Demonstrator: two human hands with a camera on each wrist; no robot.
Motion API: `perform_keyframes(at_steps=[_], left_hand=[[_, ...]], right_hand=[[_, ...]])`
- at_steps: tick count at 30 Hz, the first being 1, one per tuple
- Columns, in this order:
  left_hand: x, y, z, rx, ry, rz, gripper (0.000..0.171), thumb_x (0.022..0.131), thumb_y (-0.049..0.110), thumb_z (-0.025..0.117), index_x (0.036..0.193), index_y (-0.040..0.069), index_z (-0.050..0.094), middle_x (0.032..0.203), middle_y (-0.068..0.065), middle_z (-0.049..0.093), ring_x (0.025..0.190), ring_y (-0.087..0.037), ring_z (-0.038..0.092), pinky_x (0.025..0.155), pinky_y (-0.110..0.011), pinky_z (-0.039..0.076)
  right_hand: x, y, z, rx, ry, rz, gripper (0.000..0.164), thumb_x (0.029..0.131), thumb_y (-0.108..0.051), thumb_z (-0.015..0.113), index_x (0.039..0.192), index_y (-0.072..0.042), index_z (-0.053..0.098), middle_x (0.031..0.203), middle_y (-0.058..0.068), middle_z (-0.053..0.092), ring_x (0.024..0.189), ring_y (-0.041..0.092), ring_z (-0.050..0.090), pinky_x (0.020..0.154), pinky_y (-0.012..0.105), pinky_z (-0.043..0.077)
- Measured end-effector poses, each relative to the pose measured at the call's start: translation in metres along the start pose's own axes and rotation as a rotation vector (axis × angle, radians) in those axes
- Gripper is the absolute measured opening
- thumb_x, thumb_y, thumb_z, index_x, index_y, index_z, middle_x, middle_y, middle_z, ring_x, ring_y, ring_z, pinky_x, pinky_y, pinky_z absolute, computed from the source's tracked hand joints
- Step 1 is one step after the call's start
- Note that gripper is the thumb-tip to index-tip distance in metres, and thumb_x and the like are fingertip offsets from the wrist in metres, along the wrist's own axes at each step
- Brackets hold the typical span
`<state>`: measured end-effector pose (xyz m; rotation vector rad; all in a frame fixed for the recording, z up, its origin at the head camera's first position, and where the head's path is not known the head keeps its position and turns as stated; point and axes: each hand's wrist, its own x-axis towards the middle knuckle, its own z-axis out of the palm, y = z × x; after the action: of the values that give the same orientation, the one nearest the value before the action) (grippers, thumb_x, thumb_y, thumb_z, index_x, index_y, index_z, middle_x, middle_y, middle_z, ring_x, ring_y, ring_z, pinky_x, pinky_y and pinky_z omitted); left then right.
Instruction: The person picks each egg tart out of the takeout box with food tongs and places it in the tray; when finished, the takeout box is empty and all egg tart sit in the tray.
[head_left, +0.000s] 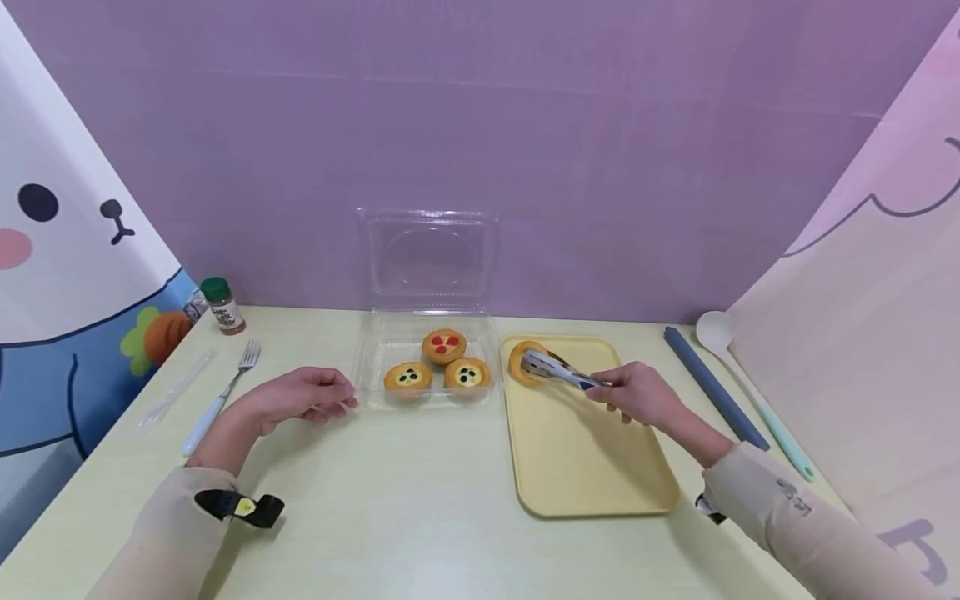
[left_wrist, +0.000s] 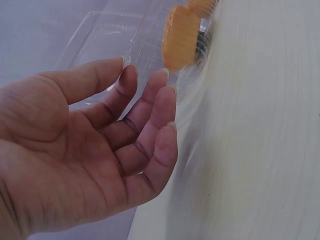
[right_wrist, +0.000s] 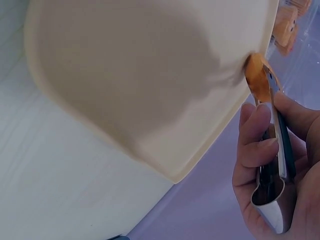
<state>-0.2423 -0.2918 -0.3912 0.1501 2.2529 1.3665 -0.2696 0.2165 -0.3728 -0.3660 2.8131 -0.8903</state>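
Probably you're shifting a tart (right_wrist: 257, 79) by the back edge of the bench (head_left: 420, 492): right grip (head_left: 636, 392) clasps tongs (head_left: 542, 365), left grip (head_left: 303, 393) relaxed; next, squeeze steadily.

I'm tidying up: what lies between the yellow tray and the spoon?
A blue bar lies between the yellow tray and the spoon, in the head view; the right forearm also crosses that stretch.

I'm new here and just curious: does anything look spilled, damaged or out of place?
Nothing stands out. Three tarts sit upright in the clear container, the tongs in the right hand grip another tart, and no spill shows.
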Motion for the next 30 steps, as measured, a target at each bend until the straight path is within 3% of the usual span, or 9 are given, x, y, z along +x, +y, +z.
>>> perform_keyframes(at_steps=[15, 23, 30], left_hand=[[0.001, 0.000, 0.002, 0.008, 0.001, -0.004, 0.032, 0.104, 0.030, 0.053, 0.118, 0.003, 0.060, 0.122, -0.010, 0.067, 0.105, -0.019, 0.063, 0.088, -0.034, 0.052], [0.002, -0.001, 0.001, 0.003, -0.001, -0.003, 0.032, 0.104, 0.031, 0.053, 0.118, 0.003, 0.060, 0.124, -0.013, 0.067, 0.104, -0.019, 0.063, 0.087, -0.034, 0.051], [0.001, -0.001, 0.001, 0.011, 0.003, -0.003, 0.031, 0.104, 0.029, 0.053, 0.118, 0.002, 0.060, 0.124, -0.013, 0.067, 0.104, -0.020, 0.063, 0.087, -0.034, 0.051]], right_hand=[[0.001, 0.001, -0.002, 0.010, -0.012, 0.026, 0.047, 0.094, -0.029, 0.070, 0.131, -0.001, 0.064, 0.079, 0.014, 0.072, 0.050, 0.017, 0.059, 0.049, 0.031, 0.045], [0.002, -0.002, -0.006, -0.023, 0.008, 0.009, 0.050, 0.094, -0.034, 0.070, 0.132, -0.002, 0.064, 0.086, 0.014, 0.076, 0.054, 0.023, 0.063, 0.053, 0.033, 0.047], [0.002, -0.004, -0.011, -0.080, 0.038, 0.006, 0.054, 0.092, -0.036, 0.071, 0.134, -0.003, 0.063, 0.069, 0.010, 0.067, 0.056, 0.024, 0.064, 0.053, 0.033, 0.045]])
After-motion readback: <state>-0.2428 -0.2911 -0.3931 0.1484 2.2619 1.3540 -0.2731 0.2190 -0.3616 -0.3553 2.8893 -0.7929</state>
